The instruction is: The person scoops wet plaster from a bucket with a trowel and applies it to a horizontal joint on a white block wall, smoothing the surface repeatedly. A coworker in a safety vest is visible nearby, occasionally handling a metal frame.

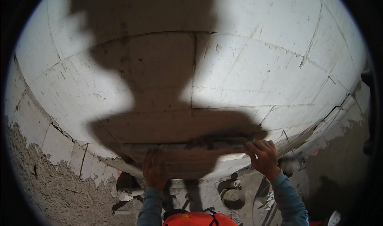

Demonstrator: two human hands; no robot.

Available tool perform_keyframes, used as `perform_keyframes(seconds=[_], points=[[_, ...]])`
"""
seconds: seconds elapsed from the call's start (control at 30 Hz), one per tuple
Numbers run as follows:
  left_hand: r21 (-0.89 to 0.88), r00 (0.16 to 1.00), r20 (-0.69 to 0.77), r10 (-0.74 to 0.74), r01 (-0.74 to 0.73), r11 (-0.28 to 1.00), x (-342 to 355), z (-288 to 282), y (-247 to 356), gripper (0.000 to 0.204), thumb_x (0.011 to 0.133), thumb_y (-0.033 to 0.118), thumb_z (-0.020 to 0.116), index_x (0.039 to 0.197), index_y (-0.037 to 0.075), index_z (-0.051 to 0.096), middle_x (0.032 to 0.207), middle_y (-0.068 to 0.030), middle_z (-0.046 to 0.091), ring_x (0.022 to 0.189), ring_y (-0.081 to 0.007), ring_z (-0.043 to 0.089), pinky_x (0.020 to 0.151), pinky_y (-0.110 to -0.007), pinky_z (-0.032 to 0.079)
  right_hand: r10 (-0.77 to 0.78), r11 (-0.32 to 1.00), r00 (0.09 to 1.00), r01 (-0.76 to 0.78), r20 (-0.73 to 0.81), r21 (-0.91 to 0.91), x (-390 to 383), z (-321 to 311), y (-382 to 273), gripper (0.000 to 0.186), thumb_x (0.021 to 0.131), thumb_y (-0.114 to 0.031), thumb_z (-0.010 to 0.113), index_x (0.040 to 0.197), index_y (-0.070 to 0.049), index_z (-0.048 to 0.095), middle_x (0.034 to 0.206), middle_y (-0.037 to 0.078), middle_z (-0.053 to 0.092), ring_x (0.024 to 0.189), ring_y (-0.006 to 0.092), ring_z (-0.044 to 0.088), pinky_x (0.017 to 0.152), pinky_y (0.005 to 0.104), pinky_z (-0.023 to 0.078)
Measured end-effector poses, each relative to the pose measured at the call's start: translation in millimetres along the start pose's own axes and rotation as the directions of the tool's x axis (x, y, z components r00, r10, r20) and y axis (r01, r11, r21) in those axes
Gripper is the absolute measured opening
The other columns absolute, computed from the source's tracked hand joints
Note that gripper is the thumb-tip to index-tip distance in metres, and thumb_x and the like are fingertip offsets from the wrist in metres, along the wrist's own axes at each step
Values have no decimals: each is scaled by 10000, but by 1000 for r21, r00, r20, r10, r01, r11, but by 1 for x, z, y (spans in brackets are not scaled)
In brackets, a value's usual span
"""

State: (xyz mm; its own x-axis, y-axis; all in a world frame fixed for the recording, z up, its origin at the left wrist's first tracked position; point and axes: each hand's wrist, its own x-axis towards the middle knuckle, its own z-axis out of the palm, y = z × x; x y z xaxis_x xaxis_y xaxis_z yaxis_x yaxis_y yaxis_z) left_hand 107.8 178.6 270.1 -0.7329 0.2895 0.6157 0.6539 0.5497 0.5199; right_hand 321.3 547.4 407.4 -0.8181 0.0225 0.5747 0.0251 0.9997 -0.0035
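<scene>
A long pale building block point(191, 162) lies level along the foot of the wall of large pale blocks point(247, 74). My left hand point(155, 169) is against the block's near side toward its left end, fingers pointing up to its top edge. My right hand point(263, 158) grips the block's right end, fingers curled over the upper edge. A dark, uneven gap runs between the block's top edge and the wall; deep shadow hides its detail.
A round bucket point(233, 199) stands on the floor below the block. Rubble point(127, 195) lies left of my legs. Thin metal rods point(83, 160) stick out from the wall at either side. A rough grey wall point(52, 190) borders the left.
</scene>
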Motion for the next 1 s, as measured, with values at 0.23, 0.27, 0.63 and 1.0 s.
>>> perform_keyframes(seconds=[0.23, 0.27, 0.63, 1.0], points=[[10, 1000, 9, 20, -20, 1000, 1, -3, 0, 550, 942, 77, 707, 1491, 109, 712, 1545, -167, 647, 1484, -428, 562, 1220, -553, 477, 8, 999, 997, -4, 83, -48, 14, 13, -18, 238, 928, -221, 806, 1160, -176, 781, 902, 23, 623, 863, 263, 655, 752, 442, 475], [14, 1000, 11, 12, -12, 1000, 1, -3, -1, 548, 942, 77, 707, 1489, 109, 714, 1543, -167, 648, 1484, -427, 563, 1220, -552, 477, 5, 999, 998, -2, 65, -45, 13, 12, -19, 236, 927, -218, 807, 1157, -172, 781, 908, 24, 631, 862, 264, 657, 757, 442, 481], [-18, 1000, 10, -15, 16, 1000, 3, 1, 2, 530, 913, 28, 729, 1439, 92, 731, 1531, -156, 661, 1491, -428, 559, 1222, -563, 475, 146, 962, 963, -191, 226, 193, 30, -40, -42, 166, 994, -236, 775, 1121, -133, 800, 935, 87, 757, 828, 336, 766, 725, 492, 607], [13, 1000, 16, 18, -18, 1000, -2, 2, -3, 505, 925, 46, 727, 1428, 87, 730, 1520, -168, 665, 1490, -431, 563, 1224, -565, 473, 195, 972, 795, -234, 574, -7, 67, -62, -3, 236, 1039, -349, 702, 1075, -191, 874, 946, 138, 805, 913, 395, 784, 852, 537, 619]])
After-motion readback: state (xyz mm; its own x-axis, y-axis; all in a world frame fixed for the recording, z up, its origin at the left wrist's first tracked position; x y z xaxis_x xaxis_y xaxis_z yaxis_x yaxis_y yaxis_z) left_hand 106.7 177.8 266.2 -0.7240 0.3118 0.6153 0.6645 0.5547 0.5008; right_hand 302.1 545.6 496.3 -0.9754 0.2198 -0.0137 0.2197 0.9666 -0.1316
